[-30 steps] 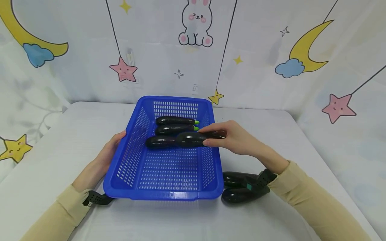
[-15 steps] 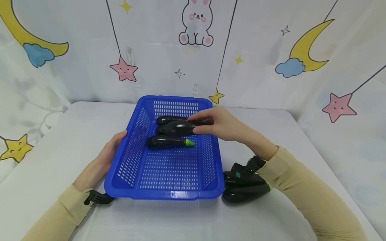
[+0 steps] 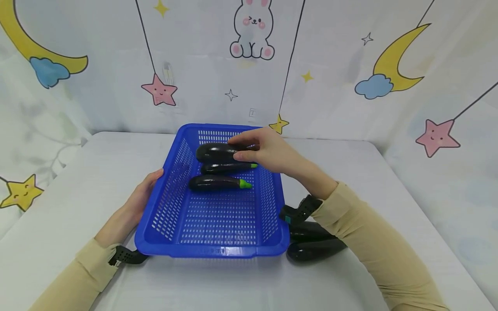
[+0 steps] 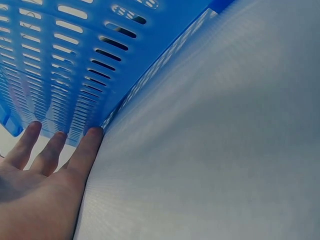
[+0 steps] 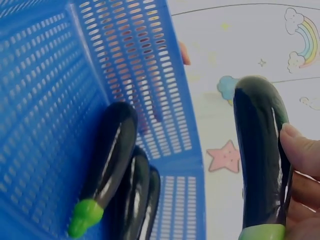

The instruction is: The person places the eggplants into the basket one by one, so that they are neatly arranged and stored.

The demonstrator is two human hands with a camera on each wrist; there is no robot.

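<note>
The right hand [image 3: 268,151] grips an eggplant [image 3: 215,152] above the far end of the basket [image 3: 212,248], frame centre. The left hand [image 3: 134,203], fingers straight, rests against the basket's left wall. Two eggplants [image 3: 218,183] lie inside.

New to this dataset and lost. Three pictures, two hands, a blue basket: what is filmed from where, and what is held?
No machine here: a person works with bare hands, wearing three cameras. The wide picture comes from the head; the two close ones come from the wrists. A blue basket stands on a white table. The left hand rests flat against the basket's outer wall. The right hand holds a dark eggplant over the basket's far end. Three eggplants show inside in the right wrist view; two more lie on the table beside the basket.
</note>
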